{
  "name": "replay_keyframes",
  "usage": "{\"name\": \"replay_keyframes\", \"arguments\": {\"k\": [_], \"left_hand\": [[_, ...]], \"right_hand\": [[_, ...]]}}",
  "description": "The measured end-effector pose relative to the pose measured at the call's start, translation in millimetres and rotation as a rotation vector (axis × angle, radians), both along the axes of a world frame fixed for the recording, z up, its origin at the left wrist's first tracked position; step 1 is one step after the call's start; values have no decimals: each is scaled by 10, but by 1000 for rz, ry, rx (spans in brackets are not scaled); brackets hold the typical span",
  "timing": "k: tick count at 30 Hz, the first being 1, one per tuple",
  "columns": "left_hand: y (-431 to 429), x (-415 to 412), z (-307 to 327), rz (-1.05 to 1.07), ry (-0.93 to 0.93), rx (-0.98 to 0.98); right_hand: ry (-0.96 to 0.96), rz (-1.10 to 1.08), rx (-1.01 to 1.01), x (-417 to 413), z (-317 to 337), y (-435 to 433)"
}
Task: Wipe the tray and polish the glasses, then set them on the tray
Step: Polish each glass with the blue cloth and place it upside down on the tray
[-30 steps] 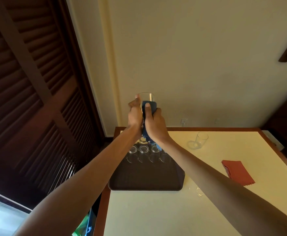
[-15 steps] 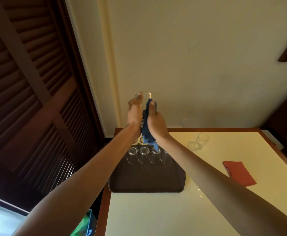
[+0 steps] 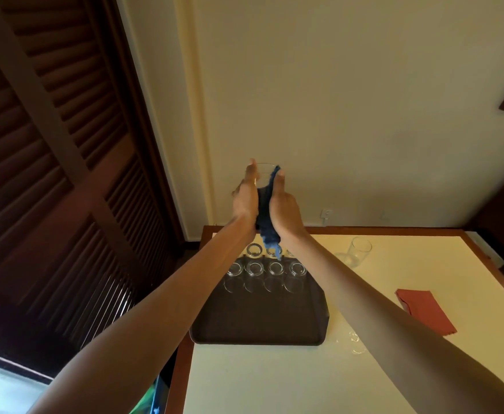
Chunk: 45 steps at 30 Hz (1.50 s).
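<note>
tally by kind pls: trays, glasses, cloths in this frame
Dark brown rectangular tray: 1
Clear drinking glasses: 9 (7 visible on the tray, 1 held glass, 1 standing glass on the cream table; the arms may hide more)
Cloths: 2 (blue cloth, red cloth)
Total: 12

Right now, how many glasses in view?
9 glasses. One raised in the left hand, blue cloth on it; four in the tray's front row; three visible behind them; one on the table right of the tray. The arms may hide more.
</note>
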<state>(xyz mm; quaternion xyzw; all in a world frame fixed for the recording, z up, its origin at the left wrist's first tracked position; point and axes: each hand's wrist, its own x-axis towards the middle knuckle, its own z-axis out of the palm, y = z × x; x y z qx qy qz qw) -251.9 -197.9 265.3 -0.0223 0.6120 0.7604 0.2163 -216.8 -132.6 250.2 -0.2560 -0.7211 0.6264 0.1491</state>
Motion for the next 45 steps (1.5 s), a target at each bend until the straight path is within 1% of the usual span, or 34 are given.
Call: {"name": "replay_keyframes", "arguments": {"k": [2, 5, 7, 9, 11, 13, 15, 16, 17, 19, 22, 26, 28, 30, 32, 34, 36, 37, 39, 42, 44, 45], "left_hand": [[7, -39, -39, 11, 1, -4], [37, -50, -98, 61, 13, -24], [75, -24, -103, 60, 15, -1], [120, -8, -114, 10, 13, -6], [156, 3, -127, -27, 9, -20], [191, 13, -107, -48, 8, -26], [230, 42, -65, -74, 4, -38], [250, 39, -55, -75, 0, -55], [263, 41, -50, -69, -9, -75], [292, 36, -57, -52, -22, -77], [356, -16, -176, -36, 28, -69], [441, 91, -170, -10, 7, -35], [486, 118, -157, -29, 5, -27], [517, 156, -107, -38, 18, 1], [553, 176, -61, -48, 16, -12], [559, 169, -49, -14, -18, -40], [545, 144, -69, 25, -43, -30], [533, 131, -78, 35, -39, -33], [517, 132, -90, 77, -6, -46], [540, 201, -74, 48, -15, 0], [552, 232, -87, 24, -27, -9], [557, 238, -95, 13, -25, -4]], "right_hand": [[-13, 42, 113, 79, -73, -38], [82, 13, 215, 88, -103, -33], [152, -19, 251, 53, -63, 6], [183, -49, 247, 34, -14, 84], [158, -74, 190, 6, 13, 188], [113, -61, 17, -69, 12, 307], [27, -60, -154, -133, -22, 347], [3, -73, -204, -144, -56, 348], [-28, -68, -201, -120, -84, 339], [-64, -18, -78, 10, -137, 307], [54, 15, 99, 177, -205, 284], [212, -22, 244, 118, -123, 435], [195, -52, 220, 75, -42, 547], [150, -58, 108, 37, 22, 664], [75, -30, -40, 37, 53, 701], [3, 0, -104, 68, 7, 651], [-21, 51, -4, 144, -78, 568], [-2, 70, 61, 189, -118, 536], [75, 73, 134, 236, -159, 492], [215, 22, 236, 213, -111, 511], [220, -16, 259, 182, -61, 584], [193, -30, 229, 172, -32, 630]]}}
